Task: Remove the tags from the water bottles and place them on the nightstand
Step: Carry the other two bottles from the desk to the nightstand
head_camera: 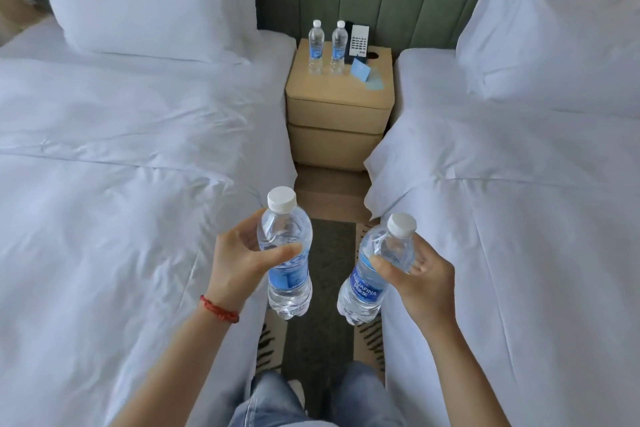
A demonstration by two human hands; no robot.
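Left hand (pixel 239 260): its fingers (pixel 287 251) wrap the upper body of a water bottle (pixel 288 274), thumb across the front, cap toward twelve o'clock. A red cord bracelet (pixel 218 309) circles that wrist. Right hand (pixel 420 282): its fingers (pixel 381 262) grasp the shoulder of a second water bottle (pixel 367 282), cap tilted toward one o'clock, blue label facing up. The two bottles are apart, held over the carpet (pixel 322 274) between two white beds (pixel 104 184). At twelve o'clock stands the nightstand (pixel 337 104); on its surface two more bottles (pixel 316 47) stand upright side by side, with a phone (pixel 358 42) and blue cards (pixel 362 70) at their three o'clock.
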